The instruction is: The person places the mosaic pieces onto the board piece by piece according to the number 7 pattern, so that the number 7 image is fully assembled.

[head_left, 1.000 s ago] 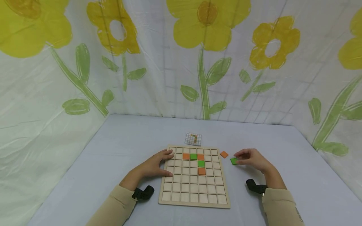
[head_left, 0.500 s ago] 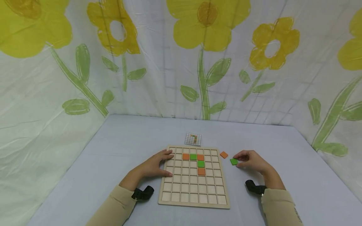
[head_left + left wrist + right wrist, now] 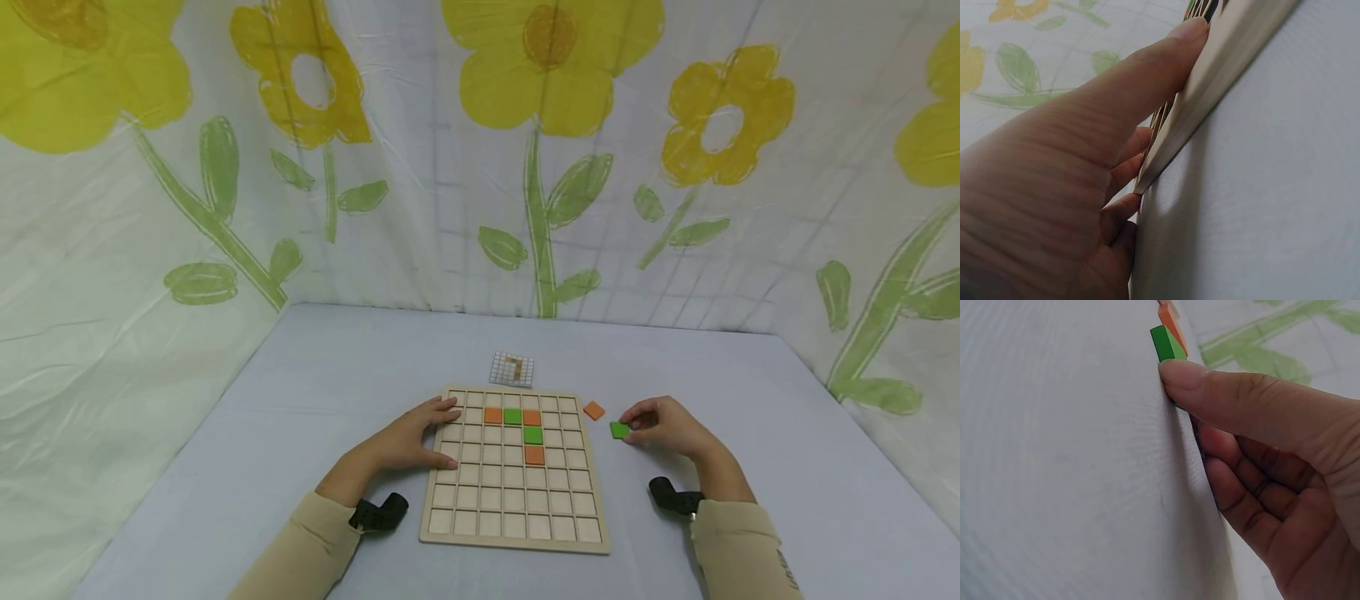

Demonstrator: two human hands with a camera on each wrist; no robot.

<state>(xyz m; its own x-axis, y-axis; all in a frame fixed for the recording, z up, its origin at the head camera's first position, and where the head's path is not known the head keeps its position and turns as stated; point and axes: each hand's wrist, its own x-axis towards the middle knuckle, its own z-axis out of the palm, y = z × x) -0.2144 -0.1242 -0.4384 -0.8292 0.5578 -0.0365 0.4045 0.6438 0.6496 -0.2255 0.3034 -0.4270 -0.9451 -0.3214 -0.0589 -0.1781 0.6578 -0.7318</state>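
Note:
A wooden grid board lies on the table. My left hand rests on its left edge, fingers and thumb spread over the outer squares. In the left wrist view the thumb lies along the board's rim. My right hand is to the right of the board and pinches a green square tile between thumb and fingers. The right wrist view shows this tile low at the tabletop, its far end sticking out past the thumb. Orange tiles and green tiles sit in several board squares.
A loose orange tile lies between the board's upper right corner and my right hand. Behind the board is a small printed grid card. A flower-patterned curtain hangs at the table's back edge.
My right thumb and fingers have closed around the green tile, with the tile turned slightly. My left hand and the board look unmoved.

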